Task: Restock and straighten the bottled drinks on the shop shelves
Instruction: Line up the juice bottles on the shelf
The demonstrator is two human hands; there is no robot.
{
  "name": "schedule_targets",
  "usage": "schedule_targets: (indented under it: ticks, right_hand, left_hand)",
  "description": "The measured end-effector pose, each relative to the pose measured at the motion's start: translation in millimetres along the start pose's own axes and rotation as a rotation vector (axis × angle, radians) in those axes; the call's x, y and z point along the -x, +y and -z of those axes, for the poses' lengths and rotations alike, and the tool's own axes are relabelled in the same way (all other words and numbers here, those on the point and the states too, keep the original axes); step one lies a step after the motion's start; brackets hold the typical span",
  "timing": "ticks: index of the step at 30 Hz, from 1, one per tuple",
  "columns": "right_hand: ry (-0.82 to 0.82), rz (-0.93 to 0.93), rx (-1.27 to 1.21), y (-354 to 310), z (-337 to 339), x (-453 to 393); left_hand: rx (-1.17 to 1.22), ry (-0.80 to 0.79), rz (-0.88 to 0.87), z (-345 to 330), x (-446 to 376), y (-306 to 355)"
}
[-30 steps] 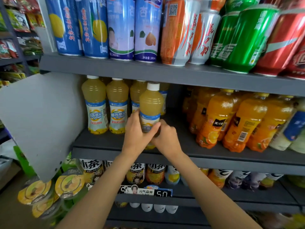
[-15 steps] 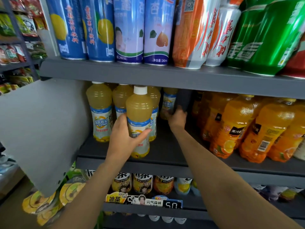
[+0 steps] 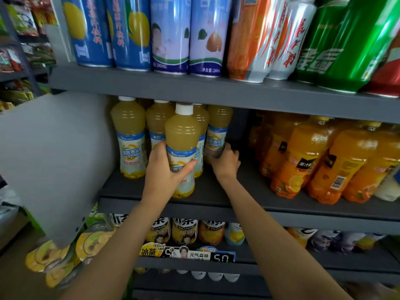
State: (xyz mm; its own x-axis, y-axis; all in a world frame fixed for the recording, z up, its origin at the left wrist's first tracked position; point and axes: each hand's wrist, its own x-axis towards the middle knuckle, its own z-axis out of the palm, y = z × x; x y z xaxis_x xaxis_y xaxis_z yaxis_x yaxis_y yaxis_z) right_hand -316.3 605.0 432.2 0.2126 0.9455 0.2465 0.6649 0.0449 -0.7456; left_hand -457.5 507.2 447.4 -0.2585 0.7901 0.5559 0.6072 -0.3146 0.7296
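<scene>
A pale yellow juice bottle point(image 3: 182, 135) with a white cap and blue-white label stands at the front of the grey middle shelf point(image 3: 216, 206). My left hand point(image 3: 164, 172) grips its lower half, thumb across the label. Behind it stand more of the same bottles point(image 3: 129, 135). My right hand point(image 3: 225, 162) reaches deeper into the shelf and grips the base of the rightmost yellow bottle point(image 3: 217, 131) in the back row.
Orange juice bottles point(image 3: 307, 152) fill the right side of the same shelf, with a dark gap point(image 3: 240, 131) between them and the yellow ones. Tall cans point(image 3: 168, 33) line the shelf above. Tea bottles point(image 3: 184, 231) sit below. A grey side panel point(image 3: 54, 159) closes the left.
My left hand has carried the front bottle a little left and held it there. My right hand left that bottle, reached to the back and now grips the rightmost back bottle.
</scene>
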Motion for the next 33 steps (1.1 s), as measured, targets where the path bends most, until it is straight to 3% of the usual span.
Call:
schedule_targets:
  ticks: [7,11,16,21,27,29,33]
  right_hand:
    - [-0.07,-0.078,-0.029,-3.3,14.1,9.4]
    - [0.056,0.137,-0.21,9.6,37.2,38.9]
    - [-0.334,0.234,-0.424,13.6,62.6,59.6]
    - [-0.561,0.269,-0.443,18.8,74.5,65.9]
    - [-0.274,0.29,-0.208,23.4,64.6,66.3]
    - [-0.273,0.3,-0.174,21.4,64.4,61.4]
    - [-0.246,0.228,-0.145,20.1,64.8,48.2]
  left_hand:
    - [-0.015,-0.11,0.022,8.8,4.4,-0.1]
    - [-0.184,-0.156,0.034,16.9,11.6,1.5]
    - [-0.253,-0.154,0.006,-1.4,12.8,25.7]
    - [-0.269,-0.191,0.01,-29.4,11.7,40.3]
    - [-0.166,-0.263,0.012,-41.0,7.7,38.8]
    - [-0.105,-0.179,0.009,-34.2,12.7,30.4]
    - [-0.203,-0.032,0.072,-22.7,15.0,12.0]
